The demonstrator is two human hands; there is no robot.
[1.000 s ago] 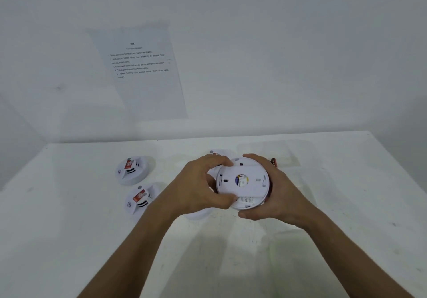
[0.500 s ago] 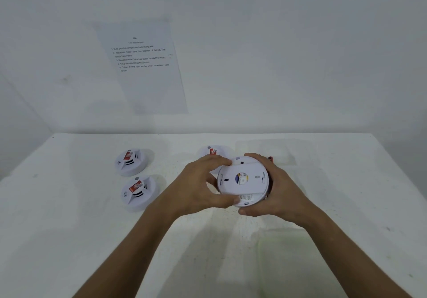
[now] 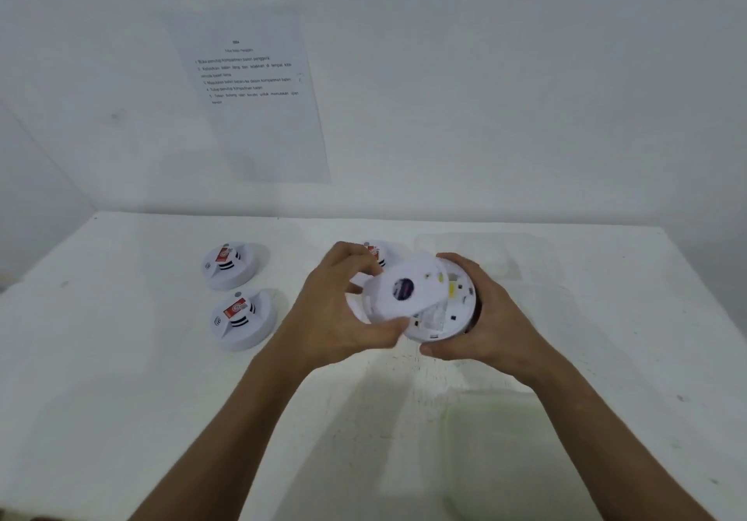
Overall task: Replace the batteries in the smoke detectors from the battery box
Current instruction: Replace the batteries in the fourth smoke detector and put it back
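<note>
Above the table's middle, my right hand (image 3: 481,318) grips a white smoke detector body (image 3: 452,310) with its back turned to me; yellow and dark parts show inside. My left hand (image 3: 335,314) pinches the round white back cover (image 3: 404,290), which bears a dark label and sits shifted left, off the body. Two more white detectors with red stickers lie at the left, one farther (image 3: 229,265) and one nearer (image 3: 242,318). A third detector (image 3: 378,251) peeks out behind my left hand. A clear box (image 3: 481,253) stands at the back right, its contents hidden.
A clear greenish lid or container (image 3: 497,452) lies near the front right of the white table (image 3: 121,399). A printed instruction sheet (image 3: 250,92) hangs on the wall behind. The table's right edge runs close to the clear box.
The back cover has come off the detector body and moved left in my left hand, exposing the inside. Both hands sit slightly higher and the view has shifted.
</note>
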